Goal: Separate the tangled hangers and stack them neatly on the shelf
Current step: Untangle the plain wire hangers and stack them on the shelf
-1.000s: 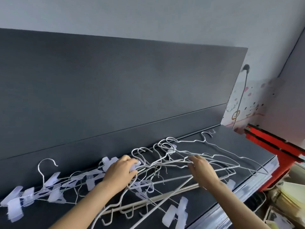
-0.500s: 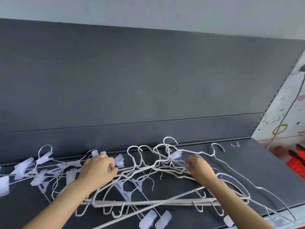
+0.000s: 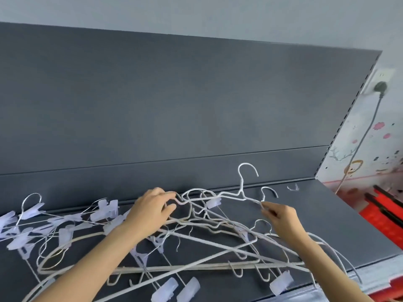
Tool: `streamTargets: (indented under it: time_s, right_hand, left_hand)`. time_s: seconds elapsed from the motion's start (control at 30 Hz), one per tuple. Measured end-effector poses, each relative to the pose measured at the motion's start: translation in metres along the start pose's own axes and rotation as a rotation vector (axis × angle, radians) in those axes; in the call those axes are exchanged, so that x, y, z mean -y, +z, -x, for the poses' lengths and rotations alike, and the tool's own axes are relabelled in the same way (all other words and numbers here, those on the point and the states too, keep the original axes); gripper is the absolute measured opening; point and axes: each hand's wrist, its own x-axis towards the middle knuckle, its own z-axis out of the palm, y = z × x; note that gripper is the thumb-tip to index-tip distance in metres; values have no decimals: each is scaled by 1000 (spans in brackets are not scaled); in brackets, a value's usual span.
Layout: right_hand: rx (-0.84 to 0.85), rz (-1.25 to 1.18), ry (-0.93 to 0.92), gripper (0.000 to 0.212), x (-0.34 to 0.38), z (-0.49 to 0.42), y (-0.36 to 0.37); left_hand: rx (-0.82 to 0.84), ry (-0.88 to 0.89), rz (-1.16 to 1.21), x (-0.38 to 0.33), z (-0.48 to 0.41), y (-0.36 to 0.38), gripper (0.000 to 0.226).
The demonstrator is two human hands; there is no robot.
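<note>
**One hanger lifted clear of the tangle**

Half a second ago every hook lay low in the pile; now I have one white wire hanger [image 3: 237, 196] raised at the back of the shelf [image 3: 327, 214], its hook standing above the rest. I read that as the first hanger nearly freed, though its left shoulder still crosses other wires, so the separating is barely begun and nothing is stacked yet.

At the shelf's left end lie the clip hangers [image 3: 65, 219], a loose heap with pale plastic clips, untouched by either hand. My left hand [image 3: 150, 211] is curled shut, fingers and thumb pinching the raised hanger's left shoulder where it meets the tangled hangers [image 3: 196, 253]. That heap fills the middle and front edge of the shelf, some clips hanging over the edge. My right hand [image 3: 283, 216] is mostly closed, thumb and forefinger nipping the same hanger's right arm just beside another low hook [image 3: 269, 191]. Beyond, the shelf's right end holds only a small wire scrap [image 3: 293, 187].
</note>
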Motion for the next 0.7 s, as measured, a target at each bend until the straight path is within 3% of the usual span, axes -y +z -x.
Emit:
streamTargets:
  time_s: [0.1, 0.27, 0.33, 0.4, 0.47, 0.53, 0.63, 0.7]
  right_hand:
    - [-70, 87, 97, 24, -29, -9, -21]
    - [1, 239, 223, 36, -57, -20, -20]
    - [73, 309, 220, 33, -60, -20, -10]
    - [117, 409, 266, 17, -59, -18, -3]
    - [136, 457, 310, 19, -62, -19, 0]
    - [143, 395, 348, 15, -64, -21, -1]
    - [122, 253, 367, 37, -67, -25, -11]
    - [72, 167, 308, 40, -63, -28, -22]
  left_hand:
    - [-31, 1, -26, -14, -20, 3, 43]
    - [141, -56, 35, -34, -56, 42, 42]
    - [182, -163, 50, -35, -67, 57, 46]
    - [226, -260, 47, -34, -74, 69, 50]
    - [256, -315, 67, -32, -76, 77, 51]
    - [221, -327, 97, -30, -77, 80, 41]
    - [109, -308, 130, -28, -76, 74, 34]
    - [34, -276, 168, -26, -74, 62, 35]
